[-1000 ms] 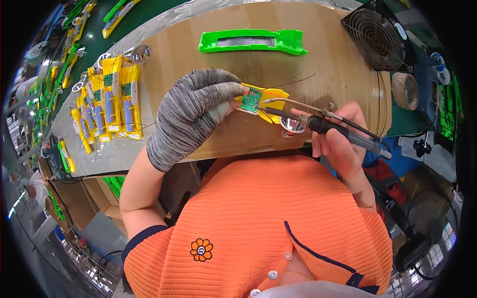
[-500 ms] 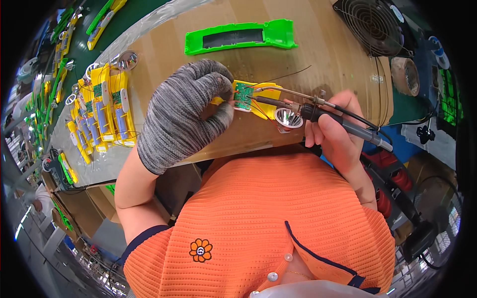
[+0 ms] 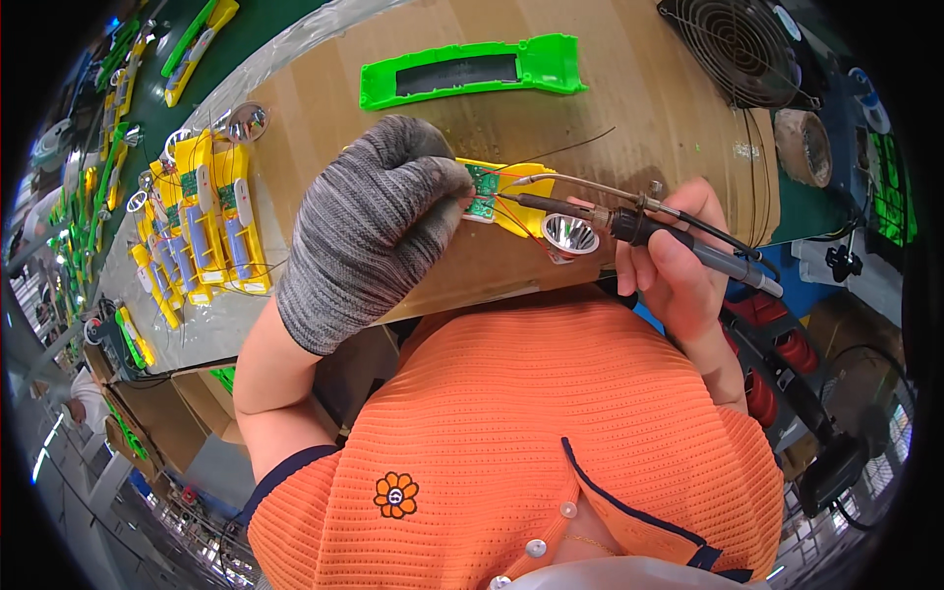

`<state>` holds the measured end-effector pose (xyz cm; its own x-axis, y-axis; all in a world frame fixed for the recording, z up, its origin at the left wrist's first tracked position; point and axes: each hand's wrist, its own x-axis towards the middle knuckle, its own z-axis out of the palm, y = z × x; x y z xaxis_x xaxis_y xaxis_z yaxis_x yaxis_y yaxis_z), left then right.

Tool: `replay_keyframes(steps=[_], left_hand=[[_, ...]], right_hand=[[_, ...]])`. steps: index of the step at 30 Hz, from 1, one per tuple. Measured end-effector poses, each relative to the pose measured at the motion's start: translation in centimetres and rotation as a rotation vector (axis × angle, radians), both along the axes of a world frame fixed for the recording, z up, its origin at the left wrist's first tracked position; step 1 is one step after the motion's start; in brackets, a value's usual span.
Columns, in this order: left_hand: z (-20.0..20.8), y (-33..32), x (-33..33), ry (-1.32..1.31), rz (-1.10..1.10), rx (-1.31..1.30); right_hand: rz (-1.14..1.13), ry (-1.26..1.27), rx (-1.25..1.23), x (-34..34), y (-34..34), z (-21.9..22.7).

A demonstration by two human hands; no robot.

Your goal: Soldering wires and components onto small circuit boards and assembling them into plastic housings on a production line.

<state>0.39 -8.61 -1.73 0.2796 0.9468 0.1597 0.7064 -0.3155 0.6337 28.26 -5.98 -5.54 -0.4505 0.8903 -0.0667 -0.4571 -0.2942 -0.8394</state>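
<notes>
the left hand, in a grey knitted glove, is closed over a yellow plastic housing that lies on the brown worktop, its fingers pinning a small green circuit board against that housing. the right hand, bare, is wrapped around the dark handle of a soldering iron, held like a pen, with the thin metal tip lying across the housing and reaching toward the circuit board; whether the tip touches the board cannot be told. red wires run from the board to a small shiny reflector cup that sits just beside the housing, near the front edge of the worktop and under the iron's shaft. farther back on the worktop lies a long green plastic shell with a dark slot. to the left, a row of yellow housings with boards and cells lies side by side. a black fan grille stands at the back right corner, with a roll of tape beside it.
</notes>
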Motion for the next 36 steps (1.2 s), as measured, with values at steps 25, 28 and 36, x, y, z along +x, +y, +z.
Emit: replay_keyframes(steps=[25,28,36], left_hand=[[-0.2,0.4,-0.3,0.047,-0.03,-0.013],[-0.2,0.4,-0.4,0.071,-0.032,-0.019],[-0.1,0.6,-0.4,0.042,-0.043,-0.004]], right_hand=[[0.05,-0.244,-0.031,-1.7,0.0,1.2],[0.052,-0.203,-0.016,-1.7,0.1,1.0],[0.055,-0.229,-0.025,-1.5,0.1,1.0]])
